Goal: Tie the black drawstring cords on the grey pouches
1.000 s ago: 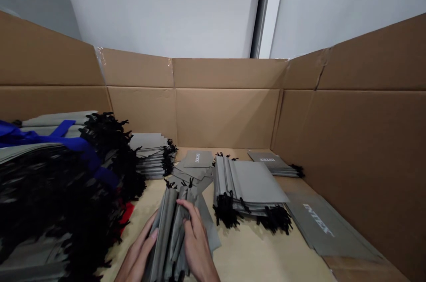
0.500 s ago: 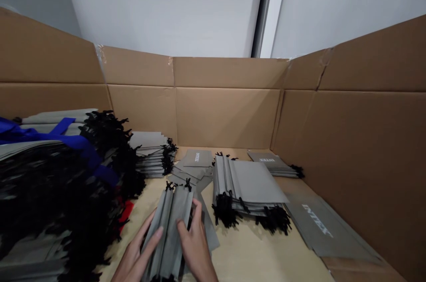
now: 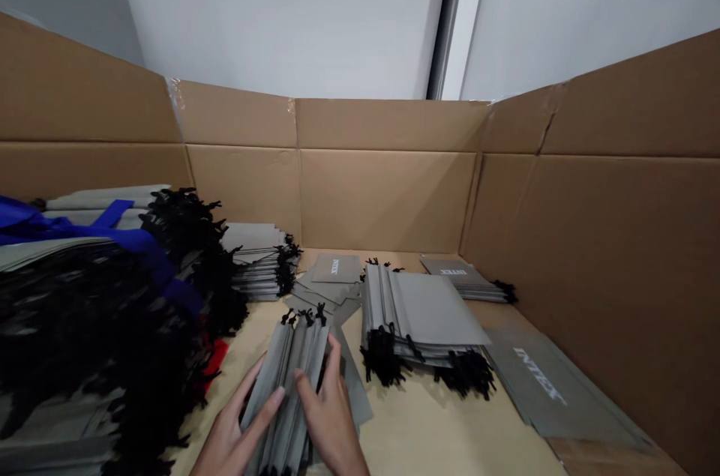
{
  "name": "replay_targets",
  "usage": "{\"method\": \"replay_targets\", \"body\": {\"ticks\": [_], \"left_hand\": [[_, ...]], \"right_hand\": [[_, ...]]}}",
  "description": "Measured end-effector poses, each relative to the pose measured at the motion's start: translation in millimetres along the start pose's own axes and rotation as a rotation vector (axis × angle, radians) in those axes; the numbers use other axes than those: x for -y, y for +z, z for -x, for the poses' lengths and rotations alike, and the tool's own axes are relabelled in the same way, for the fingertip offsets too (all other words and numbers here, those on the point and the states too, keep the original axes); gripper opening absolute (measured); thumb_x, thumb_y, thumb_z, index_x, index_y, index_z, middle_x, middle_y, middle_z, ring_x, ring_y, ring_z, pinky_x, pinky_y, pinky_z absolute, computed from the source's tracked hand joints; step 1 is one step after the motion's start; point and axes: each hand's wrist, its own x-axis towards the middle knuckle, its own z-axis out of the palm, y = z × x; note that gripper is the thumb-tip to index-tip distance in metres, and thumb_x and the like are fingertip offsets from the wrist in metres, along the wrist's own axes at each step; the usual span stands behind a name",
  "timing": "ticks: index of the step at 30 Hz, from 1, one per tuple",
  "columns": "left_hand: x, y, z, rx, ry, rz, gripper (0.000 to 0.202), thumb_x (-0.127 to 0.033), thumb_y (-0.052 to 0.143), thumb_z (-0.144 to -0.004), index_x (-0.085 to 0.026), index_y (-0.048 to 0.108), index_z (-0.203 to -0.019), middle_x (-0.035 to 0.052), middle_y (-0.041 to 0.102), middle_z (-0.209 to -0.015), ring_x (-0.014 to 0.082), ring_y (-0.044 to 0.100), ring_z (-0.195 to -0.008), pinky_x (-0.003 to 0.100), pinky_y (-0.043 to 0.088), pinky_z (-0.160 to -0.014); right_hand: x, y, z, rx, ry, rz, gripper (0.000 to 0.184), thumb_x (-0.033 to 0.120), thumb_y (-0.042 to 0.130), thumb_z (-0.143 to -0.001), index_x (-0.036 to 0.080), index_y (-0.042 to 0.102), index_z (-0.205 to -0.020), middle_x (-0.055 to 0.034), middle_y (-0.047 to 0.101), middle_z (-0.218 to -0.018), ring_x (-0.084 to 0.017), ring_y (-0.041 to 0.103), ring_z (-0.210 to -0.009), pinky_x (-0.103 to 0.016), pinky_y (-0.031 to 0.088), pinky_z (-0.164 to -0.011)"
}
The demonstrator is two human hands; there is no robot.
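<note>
A small bundle of grey fabric drawstring pouches (image 3: 293,363) is held between my two hands, its long edges turned up and black knotted cord ends sticking out at the top and bottom. On the bundle's left side is my left hand (image 3: 244,420), closed round it with the thumb across the front. My right hand (image 3: 331,408) grips the right side, thumb pressed on the folds and fingers behind. Just right of the hands lies a stack of grey pouches (image 3: 433,303) with black cord ends toward me. Flat grey pieces (image 3: 357,386) lie partly under the bundle.
A large pile of black-corded pouches (image 3: 84,326) with a blue strap (image 3: 146,247) stands at left, a red item (image 3: 217,360) beside it. Further back are another pouch stack (image 3: 256,266) and printed pouches (image 3: 450,270). Printed grey pieces (image 3: 556,378) lie right. Cardboard walls (image 3: 388,199) surround the surface.
More narrow folds and another black cord knot now show in the middle of the held bundle. Both thumbs have shifted slightly on it. The surrounding stacks are unchanged.
</note>
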Motion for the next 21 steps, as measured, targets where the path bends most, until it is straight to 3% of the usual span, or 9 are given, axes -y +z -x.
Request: {"method": "replay_targets", "body": {"ticks": [2, 7, 13, 17, 21], "left_hand": [[1.6, -2.9, -1.1, 0.006, -0.021, -0.013, 0.080, -0.072, 0.068, -0.092, -0.022, 0.063, -0.155, 0.0098, 0.059, -0.168, 0.0371, 0.045, -0.160, 0.053, 0.032, -0.132], [-7.4, -2.4, -0.7, 0.020, 0.029, 0.002, 0.077, -0.066, 0.075, -0.090, -0.019, 0.066, -0.150, 0.0132, 0.063, -0.164, 0.0386, 0.053, -0.156, 0.053, 0.032, -0.132], [-10.2, -8.9, 3.7, -0.006, -0.128, 0.100, 0.078, -0.075, 0.059, -0.095, -0.020, 0.071, -0.150, 0.0108, 0.061, -0.166, 0.0371, 0.043, -0.162, 0.054, 0.029, -0.134], [-3.1, -10.8, -0.7, 0.115, -0.056, 0.190, 0.066, -0.065, 0.054, -0.102, -0.027, 0.067, -0.154, 0.0031, 0.056, -0.169, 0.0304, 0.046, -0.161, 0.050, 0.033, -0.133], [2.5, -14.6, -5.9, 0.169, -0.089, 0.195, 0.059, -0.065, 0.060, -0.095, -0.026, 0.083, -0.133, 0.0065, 0.069, -0.157, 0.0373, 0.052, -0.156, 0.057, 0.036, -0.130]], "right_hand": [[-2.5, 0.8, -1.0, -0.021, 0.000, -0.004, 0.082, 0.038, 0.066, -0.098, 0.018, 0.030, -0.169, -0.0201, 0.058, -0.160, -0.032, 0.060, -0.147, -0.045, 0.047, -0.121], [-5.6, 2.5, -2.7, -0.038, -0.036, -0.008, 0.077, 0.034, 0.064, -0.097, 0.017, 0.034, -0.166, -0.0196, 0.062, -0.156, -0.031, 0.062, -0.144, -0.044, 0.048, -0.120], [-6.7, 2.6, -1.9, -0.071, -0.058, -0.012, 0.072, 0.034, 0.067, -0.095, 0.018, 0.042, -0.161, -0.0187, 0.068, -0.149, -0.032, 0.068, -0.136, -0.042, 0.053, -0.113], [-5.6, 1.2, -1.3, -0.054, -0.014, 0.001, 0.071, 0.035, 0.066, -0.096, 0.021, 0.041, -0.162, -0.0175, 0.067, -0.150, -0.032, 0.069, -0.134, -0.041, 0.055, -0.109], [-3.6, 0.5, -1.8, -0.044, -0.022, -0.011, 0.069, 0.033, 0.064, -0.096, 0.020, 0.041, -0.160, -0.0166, 0.070, -0.147, -0.031, 0.070, -0.134, -0.040, 0.054, -0.110]]}}
